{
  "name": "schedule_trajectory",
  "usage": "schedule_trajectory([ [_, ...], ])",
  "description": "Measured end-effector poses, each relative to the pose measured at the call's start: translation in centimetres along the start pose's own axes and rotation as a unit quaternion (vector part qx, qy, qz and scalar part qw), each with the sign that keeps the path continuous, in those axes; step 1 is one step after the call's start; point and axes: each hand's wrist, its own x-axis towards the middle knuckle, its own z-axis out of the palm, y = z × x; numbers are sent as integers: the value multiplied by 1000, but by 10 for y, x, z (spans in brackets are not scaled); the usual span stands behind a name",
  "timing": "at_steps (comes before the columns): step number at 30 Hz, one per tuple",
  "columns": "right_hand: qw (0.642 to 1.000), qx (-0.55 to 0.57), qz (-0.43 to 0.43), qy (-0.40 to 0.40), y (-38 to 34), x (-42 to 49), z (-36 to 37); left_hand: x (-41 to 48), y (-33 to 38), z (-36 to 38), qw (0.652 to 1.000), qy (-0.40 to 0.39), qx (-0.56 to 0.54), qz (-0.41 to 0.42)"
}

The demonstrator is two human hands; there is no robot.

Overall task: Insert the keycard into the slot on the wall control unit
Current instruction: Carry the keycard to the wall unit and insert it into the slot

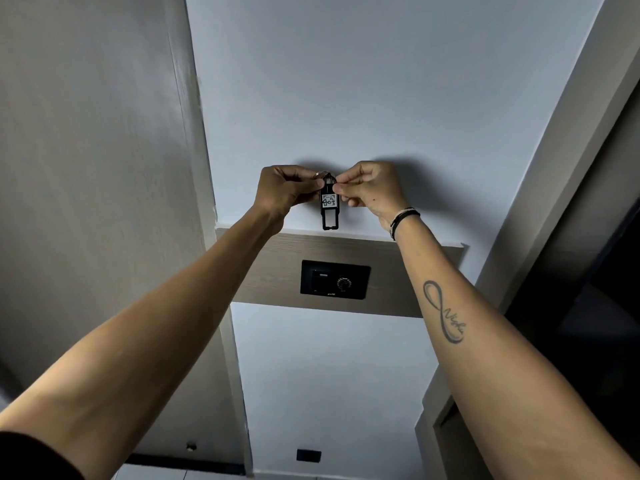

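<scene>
Both hands are raised in the middle of the frame, just above centre, and together they pinch the top end of the keycard [329, 206], a slim black tag with a white label. The left hand [285, 192] closes thumb and fingertips on the card's upper left edge, by a metal ring [321, 174] at its head; the right hand [369, 187] pinches the upper right edge in the same way, its other fingers curled in. The card hangs between them with its long axis upright, lower end free and pointing down the frame.

The wall control unit [335, 279] is a dark rectangular plate set in a wood-toned panel [273, 268], directly below the card and clearly apart from it. The card's lower tip reaches only about the panel's upper edge. A small pale opening in the left half of the plate may be the slot [323, 274], though it is too small to be sure.

So the coming move turns on a downward travel: the card is already aligned lengthwise with the plate and sits nearly above its left half. Neither hand is noticeably nearer the unit; both sit at the same height. The insertion has not yet begun, and I judge a slight leftward correction may be needed.
</scene>
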Motion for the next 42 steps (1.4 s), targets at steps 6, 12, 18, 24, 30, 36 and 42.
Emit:
schedule_trajectory([
  [6,1000,-22,7,6,7,0,1,2,-10,-1,1000,-8,14,3],
  [12,998,-67,-7,3,16,2,5,1,-19,-4,1000,3,30,5],
  [18,995,-96,-14,-2,55,-12,19,-15,-52,-7,998,11,54,-3],
  [24,989,-149,8,14,85,-22,34,-26,-84,-5,994,52,101,5],
  [30,977,-212,2,24,91,-23,34,-26,-96,-6,989,65,130,16],
  [36,965,-261,-3,27,105,-34,31,-34,-110,-3,988,44,150,14],
  [42,958,-288,11,18,113,-41,33,-39,-123,-2,980,47,191,8],
])
